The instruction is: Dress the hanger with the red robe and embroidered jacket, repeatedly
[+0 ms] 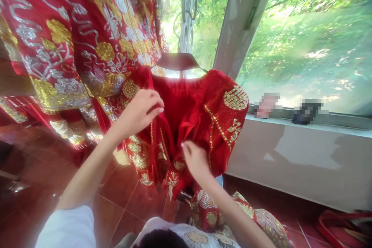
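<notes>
A red garment with gold embroidery hangs on a dark hanger in front of the window. My left hand pinches the garment's left front edge near the collar, fingers closed on the cloth. My right hand grips the cloth lower down at the middle, fingers curled into the fabric. More embroidered red cloth lies below my right forearm.
A large red robe with gold and silver embroidery hangs at the left. A white window ledge runs along the right, with two blurred small items on the sill. Red tiled floor lies below. A red object lies at the bottom right.
</notes>
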The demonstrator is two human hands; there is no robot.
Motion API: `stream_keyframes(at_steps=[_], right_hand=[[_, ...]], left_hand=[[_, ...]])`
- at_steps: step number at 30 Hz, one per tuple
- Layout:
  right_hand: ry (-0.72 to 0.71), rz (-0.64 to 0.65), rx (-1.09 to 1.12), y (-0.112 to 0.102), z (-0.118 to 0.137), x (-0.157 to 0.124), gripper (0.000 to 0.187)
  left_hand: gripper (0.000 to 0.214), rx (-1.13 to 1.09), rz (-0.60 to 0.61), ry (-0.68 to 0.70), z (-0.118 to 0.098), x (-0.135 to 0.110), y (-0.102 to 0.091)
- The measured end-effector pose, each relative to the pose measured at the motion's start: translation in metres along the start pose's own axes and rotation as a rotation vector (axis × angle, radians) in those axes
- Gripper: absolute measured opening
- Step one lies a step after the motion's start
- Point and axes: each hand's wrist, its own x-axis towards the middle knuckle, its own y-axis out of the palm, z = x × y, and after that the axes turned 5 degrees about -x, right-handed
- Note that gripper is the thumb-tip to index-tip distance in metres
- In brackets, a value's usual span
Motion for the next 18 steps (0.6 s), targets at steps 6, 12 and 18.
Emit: stream_keyframes(at_steps=[6, 12, 18], right_hand=[[-0.030, -0.655, -0.272, -0.059, 0.070, 0.091, 0.068], [0.039, -0.517, -0.440, -0.083, 0.059, 0.125, 0.053], [-0.036, -0.147, -0.676, -0.182, 0.055, 0.162, 0.030]], left_hand=[[0.055, 0.041, -0.346, -0.800, 0.007, 0.042, 0.041], [0.019, -0.346, -0.378, -0.742, 0.050, 0.035, 0.020], [0.013, -1.075, -0.560, -1.027, 0.104, 0.019, -0.066]])
